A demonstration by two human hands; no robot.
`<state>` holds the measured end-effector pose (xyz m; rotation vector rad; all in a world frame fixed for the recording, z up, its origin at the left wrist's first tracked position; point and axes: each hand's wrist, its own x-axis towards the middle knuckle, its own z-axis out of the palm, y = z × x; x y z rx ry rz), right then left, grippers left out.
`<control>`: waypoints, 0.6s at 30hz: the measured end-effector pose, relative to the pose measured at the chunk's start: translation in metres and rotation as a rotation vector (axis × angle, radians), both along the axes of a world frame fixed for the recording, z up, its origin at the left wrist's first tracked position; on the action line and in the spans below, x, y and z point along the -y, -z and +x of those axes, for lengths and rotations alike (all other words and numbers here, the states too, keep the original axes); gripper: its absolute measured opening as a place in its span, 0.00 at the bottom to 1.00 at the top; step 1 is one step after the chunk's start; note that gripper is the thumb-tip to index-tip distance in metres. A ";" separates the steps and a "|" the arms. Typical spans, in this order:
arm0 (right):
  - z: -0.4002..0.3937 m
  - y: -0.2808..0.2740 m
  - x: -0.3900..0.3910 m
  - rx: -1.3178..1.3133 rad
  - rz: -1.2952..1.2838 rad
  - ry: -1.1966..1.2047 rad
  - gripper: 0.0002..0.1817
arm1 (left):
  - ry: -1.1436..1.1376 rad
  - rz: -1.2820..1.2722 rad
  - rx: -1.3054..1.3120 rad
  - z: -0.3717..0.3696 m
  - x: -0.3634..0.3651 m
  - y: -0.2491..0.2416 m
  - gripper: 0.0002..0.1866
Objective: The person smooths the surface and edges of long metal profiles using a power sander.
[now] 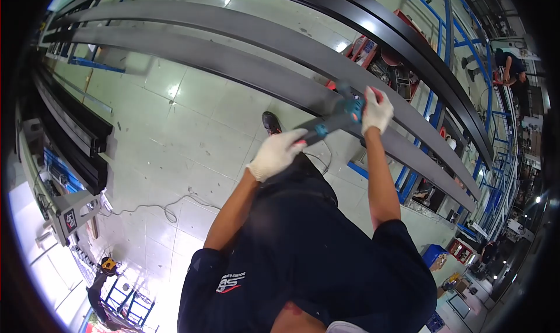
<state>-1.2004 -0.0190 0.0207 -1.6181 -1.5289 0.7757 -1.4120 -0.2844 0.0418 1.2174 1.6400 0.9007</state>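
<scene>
An angle grinder [336, 123], teal and dark and smeared by motion, is in both of my gloved hands. My left hand [279, 151], in a white work glove, closes around the rear of its body. At the head end my right hand [378, 112] is closed on the tool, in a white glove with red on the fingers. The grinder's head overlaps the nearer long grey metal bar [233, 62] in this view. Behind that bar runs a second grey bar [175, 12], roughly parallel to it.
A glossy black profile [361, 19] lies beyond the grey bars. Blue stands [446, 35] and red tool trays [364, 50] are at the right. A cable [169, 207] trails over the tiled floor [192, 120]. Dark profiles [70, 117] lie left. Another person [513, 65] bends over at far right.
</scene>
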 end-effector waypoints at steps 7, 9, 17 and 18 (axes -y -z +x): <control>-0.288 -0.005 0.005 0.059 -0.117 -0.390 0.19 | -0.532 -0.115 -0.213 -0.112 0.050 -0.023 0.26; -0.353 -0.014 0.012 0.060 -0.161 -0.488 0.16 | -0.613 -0.008 -0.351 -0.137 0.051 -0.022 0.28; -0.420 -0.022 0.020 0.097 -0.146 -0.674 0.17 | -0.562 -0.281 -0.637 -0.155 0.044 -0.038 0.36; -0.404 -0.023 0.015 0.111 -0.150 -0.682 0.18 | -0.513 -0.320 -0.628 -0.144 0.045 -0.037 0.36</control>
